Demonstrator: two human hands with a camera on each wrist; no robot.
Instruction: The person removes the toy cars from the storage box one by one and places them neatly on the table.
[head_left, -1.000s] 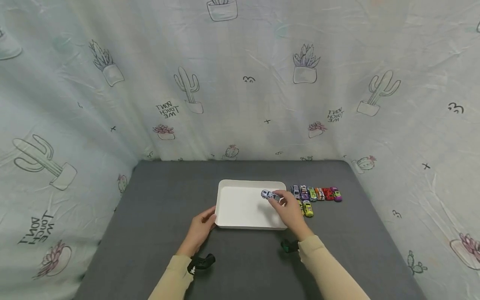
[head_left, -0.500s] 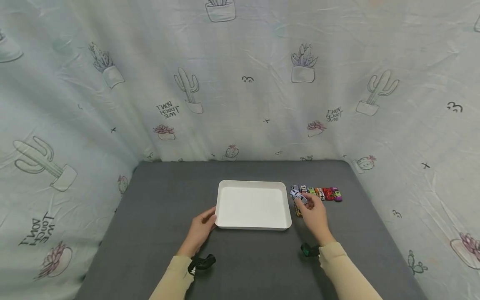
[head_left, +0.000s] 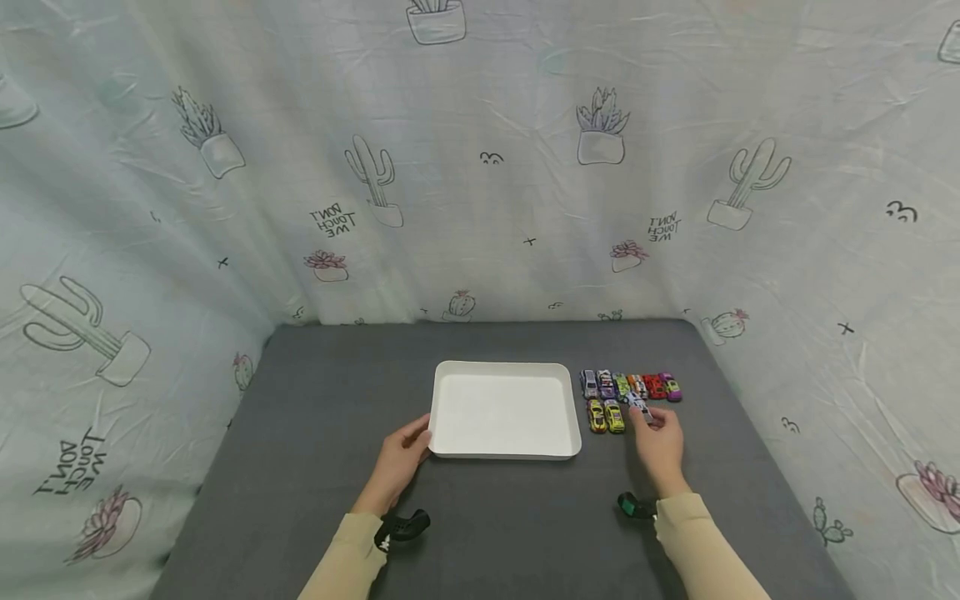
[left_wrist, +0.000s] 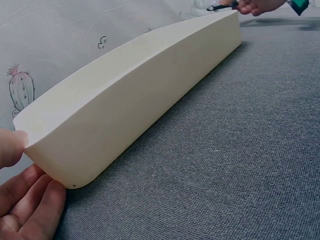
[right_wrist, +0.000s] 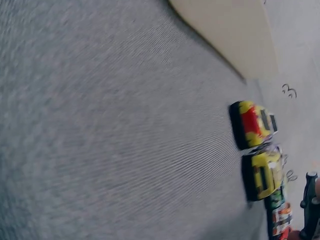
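Note:
My left hand grips the near left corner of a white rectangular tray. In the left wrist view its thumb lies at the rim and its fingers sit against the outer wall, low by the cloth. A white and dark toy car is pinched between the thumb and fingers of my right hand, just right of two yellow toy cars. Only the dark underside of this car shows at the right wrist view's edge. No cars lie in the tray.
Behind the yellow cars, a row of several toy cars, from a silver one to a purple one, stands right of the tray. Grey cloth covers the table. A curtain with cactus prints encloses the back and sides.
My right hand has carried the toy car from above the tray rightward, past the two yellow cars, and lower. My left hand stays at the tray's corner.

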